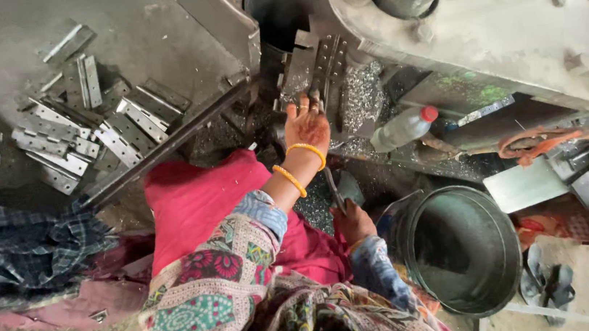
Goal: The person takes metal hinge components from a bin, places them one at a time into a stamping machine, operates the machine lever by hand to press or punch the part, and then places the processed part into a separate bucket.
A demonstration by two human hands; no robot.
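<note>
A heap of flat metal hinges is seen at the far left, well apart from both hands, with a dark steel bar running diagonally from it toward the machine. Toward the centre, the left hand is extended upward, at about twelve o'clock from the body, and its fingers are closed on the lower end of a perforated hinge leaf. The leaf's long axis is aligned roughly from six to twelve o'clock, leaning slightly toward one o'clock, and its upper end rests against the press machine. The right hand is held lower, at about five o'clock from the left hand, and is closed around a thin metal piece; what that piece is cannot be told. The left hand is thus the nearer to the leaf. Further right, a plastic bottle lies among metal shavings, and a round metal bucket stands at lower right.
</note>
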